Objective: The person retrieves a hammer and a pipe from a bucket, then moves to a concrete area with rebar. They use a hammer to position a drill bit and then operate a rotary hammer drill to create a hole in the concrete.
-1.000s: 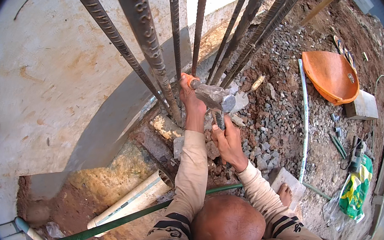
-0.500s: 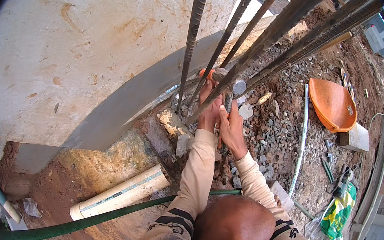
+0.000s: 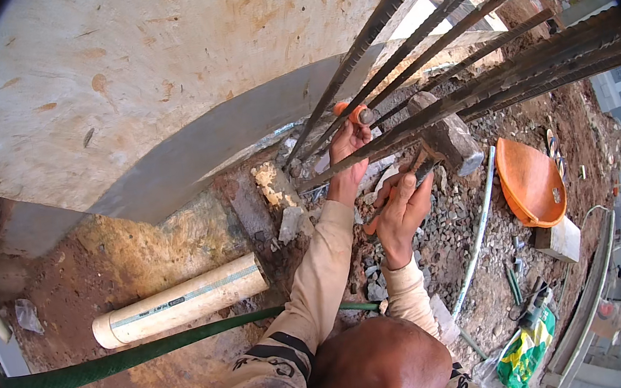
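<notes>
While the left hand (image 3: 347, 147) grips an orange-capped chisel (image 3: 353, 115) among the steel bars (image 3: 468, 89) at the wall's foot, right hand (image 3: 404, 210) fingers wrap a hammer (image 3: 445, 142) handle just beside

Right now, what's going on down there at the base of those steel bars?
A person is crouched over rubble at the foot of a concrete wall. The left hand holds an orange-capped chisel among the rebar. The right hand grips the handle of a hammer, its head raised beside the chisel and apart from it. A cream pipe and a green hose lie on the dirt to the left; an orange pan sits to the right.
</notes>
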Demonstrator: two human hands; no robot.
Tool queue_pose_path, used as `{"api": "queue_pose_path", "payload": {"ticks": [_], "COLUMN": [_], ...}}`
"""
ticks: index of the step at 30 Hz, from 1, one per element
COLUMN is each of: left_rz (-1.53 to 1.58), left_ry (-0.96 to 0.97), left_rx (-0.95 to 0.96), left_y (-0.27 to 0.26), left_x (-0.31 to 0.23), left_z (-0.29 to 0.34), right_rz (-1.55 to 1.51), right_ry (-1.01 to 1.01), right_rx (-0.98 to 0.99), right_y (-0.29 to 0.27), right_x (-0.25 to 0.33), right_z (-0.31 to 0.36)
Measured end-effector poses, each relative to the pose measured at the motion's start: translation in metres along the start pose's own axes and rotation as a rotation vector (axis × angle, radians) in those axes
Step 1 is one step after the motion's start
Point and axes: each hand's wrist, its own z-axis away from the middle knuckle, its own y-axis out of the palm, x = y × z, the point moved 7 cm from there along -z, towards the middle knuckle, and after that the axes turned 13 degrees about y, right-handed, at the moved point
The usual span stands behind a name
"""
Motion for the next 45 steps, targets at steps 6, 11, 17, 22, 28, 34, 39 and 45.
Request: {"api": "queue_pose_path", "payload": {"ticks": [6,11,17,22,28,34,39,45], "left_rz": [0.028,0.212,-0.032,-0.101,-0.127,-0.122,-0.136,-0.104], "left_ry": [0.010,-0.093,-0.090,-0.060,-0.019,-0.079,-0.021,-0.117], "left_rx": [-0.107,-0.118,-0.417,-0.492,-0.444,-0.511,-0.453,-0.465], "left_y": [-0.006,0.026,-0.014,-0.022,-0.011,-0.016,-0.019,-0.009], "left_x": [-0.003,0.013,0.007,0.013,0.017,0.011,0.011,0.027], "left_z": [0.001,0.015,-0.027,-0.029,-0.029,-0.025,-0.029,-0.029], "right_rz": [0.458,0.471,0.403,0.259,0.059,0.433,0.008,0.568], "right_ry": [0.070,0.115,0.117,0.033,-0.148,0.149,-0.124,-0.006], "right_rx": [0.067,0.072,0.124,0.015,-0.115,0.083,-0.077,-0.036], "right_y": [0.023,0.002,0.020,-0.001,-0.009,0.012,-0.007,0.008], "right_x": [-0.045,-0.066,-0.047,-0.005,0.002,-0.026,0.041,-0.041], "right_z": [-0.014,-0.033,-0.026,-0.018,-0.005,-0.024,0.003,-0.021]}}
